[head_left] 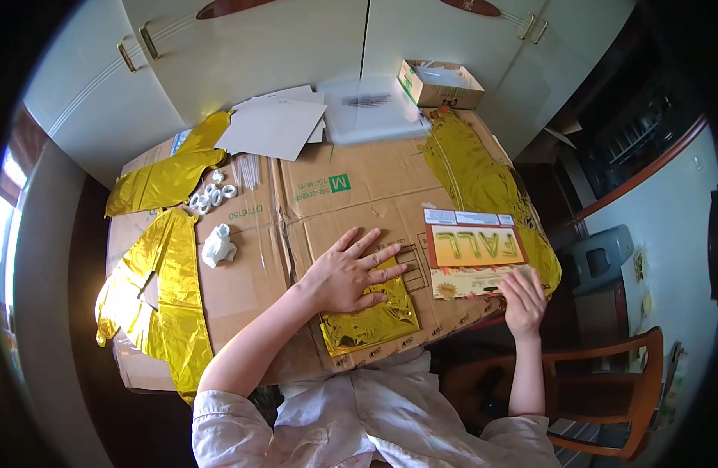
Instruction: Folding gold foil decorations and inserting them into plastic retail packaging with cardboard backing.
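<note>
My left hand lies with fingers spread on a folded gold foil balloon near the front edge of the cardboard. Part of the foil is hidden under the palm. To its right lies a printed orange-and-yellow package card with a picture of gold letter balloons. At the card's lower right corner, my right hand has its fingers stretched out; I see nothing held in it. Whether the fingertips touch the card is hard to make out.
Flat gold foil balloons lie at left and right. White tape rings, crumpled white paper and clear straws lie left of centre. White sheets, a clear plastic bag and a small box line the back. A wooden chair stands right.
</note>
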{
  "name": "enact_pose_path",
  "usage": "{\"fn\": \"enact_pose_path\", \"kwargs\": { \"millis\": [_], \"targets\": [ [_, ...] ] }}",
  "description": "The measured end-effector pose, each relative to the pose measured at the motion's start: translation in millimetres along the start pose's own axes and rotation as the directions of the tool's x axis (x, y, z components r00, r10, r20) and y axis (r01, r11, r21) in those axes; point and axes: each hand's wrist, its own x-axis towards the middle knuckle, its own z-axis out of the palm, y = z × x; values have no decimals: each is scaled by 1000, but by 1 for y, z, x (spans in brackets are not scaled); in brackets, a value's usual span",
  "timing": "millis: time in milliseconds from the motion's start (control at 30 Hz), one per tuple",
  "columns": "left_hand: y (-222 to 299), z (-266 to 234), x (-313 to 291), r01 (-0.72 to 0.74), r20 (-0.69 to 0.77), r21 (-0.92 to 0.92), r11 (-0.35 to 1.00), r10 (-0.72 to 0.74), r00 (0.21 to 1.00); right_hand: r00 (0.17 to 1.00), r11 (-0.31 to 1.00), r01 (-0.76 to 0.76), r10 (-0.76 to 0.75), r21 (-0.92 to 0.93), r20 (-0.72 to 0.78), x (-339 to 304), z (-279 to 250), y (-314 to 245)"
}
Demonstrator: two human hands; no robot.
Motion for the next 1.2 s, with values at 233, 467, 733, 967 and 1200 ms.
{"fn": "enact_pose_path", "kwargs": {
  "millis": [233, 467, 733, 967, 1200],
  "targets": [
    [0, -3, 0, -12, -36, -24, 1000, 11, 999, 960, 979, -122, 75, 161, 269, 1, 4, -10],
    [1, -2, 0, 9, -14, -10, 1000, -9, 1000, 905, 883, 181, -322, 432, 277, 40, 9, -106],
    [-1, 1, -2, 21, 13, -2, 1000, -21, 1000, 838, 879, 122, -341, 461, 427, 70, 35, -137],
    [1, -5, 0, 31, 39, 14, 999, -32, 999, 848, 878, 118, -332, 465, 412, 61, 40, -137],
    [-2, 1, -4, 56, -32, 20, 998, -55, 998, 855, 876, 124, -333, 466, 397, 64, 39, -138]
  ]
}}
